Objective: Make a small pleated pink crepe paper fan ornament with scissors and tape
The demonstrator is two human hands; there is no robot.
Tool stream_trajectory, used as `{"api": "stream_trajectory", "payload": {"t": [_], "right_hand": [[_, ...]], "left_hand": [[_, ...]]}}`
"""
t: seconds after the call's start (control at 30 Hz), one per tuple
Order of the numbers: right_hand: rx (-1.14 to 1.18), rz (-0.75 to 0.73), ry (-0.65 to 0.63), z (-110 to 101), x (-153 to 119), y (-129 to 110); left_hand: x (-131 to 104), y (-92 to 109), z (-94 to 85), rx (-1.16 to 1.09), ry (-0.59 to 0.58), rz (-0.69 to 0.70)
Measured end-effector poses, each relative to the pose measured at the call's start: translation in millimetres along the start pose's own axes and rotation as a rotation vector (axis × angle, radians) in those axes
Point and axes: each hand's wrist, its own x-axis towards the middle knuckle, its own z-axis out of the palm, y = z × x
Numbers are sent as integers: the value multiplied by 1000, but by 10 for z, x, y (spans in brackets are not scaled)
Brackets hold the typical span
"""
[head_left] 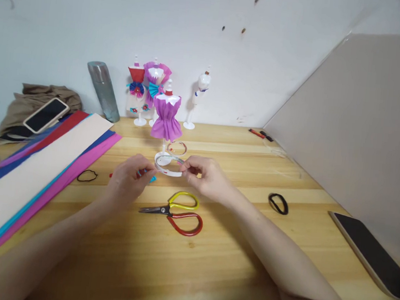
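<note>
My right hand (pixel 204 176) pinches the right side of a thin white ring that looks like a roll of narrow tape (pixel 171 172). At the ring's left side, the fingertips of my left hand (pixel 130 178) are pressed together on its band. Small blue and red pieces (pixel 152 179) lie on the table beside and partly behind my left hand. Just beyond the ring stands a small white dress form (pixel 168 99) in a ruffled purple paper dress (pixel 168 118). Scissors (pixel 166 210) with one yellow and one red handle lie nearer to me, blades pointing left.
Paper sheets in several colours (pixel 42 168) cover the left side, with a phone (pixel 46 115) on brown cloth (pixel 31 100) and a bottle (pixel 103 91) behind. More dress forms (pixel 202 86) stand by the wall. A black band (pixel 278 204) and a dark tablet (pixel 367 251) lie right.
</note>
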Motion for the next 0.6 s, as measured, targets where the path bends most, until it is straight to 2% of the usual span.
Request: {"api": "stream_trajectory", "payload": {"t": [0.1, 0.27, 0.33, 0.47, 0.6], "right_hand": [[17, 8, -22, -42, 13, 36], [236, 87, -123, -107, 43, 70], [341, 115, -150, -121, 59, 82], [478, 145, -163, -144, 83, 121], [618, 187, -118, -148, 100, 148]], "left_hand": [[31, -10, -50, 50, -27, 87], [62, -44, -115, -188, -361, -22], [73, -62, -126, -266, -437, -54], [93, -87, -126, -406, -478, -105], [109, -84, -126, -474, -480, -201]]}}
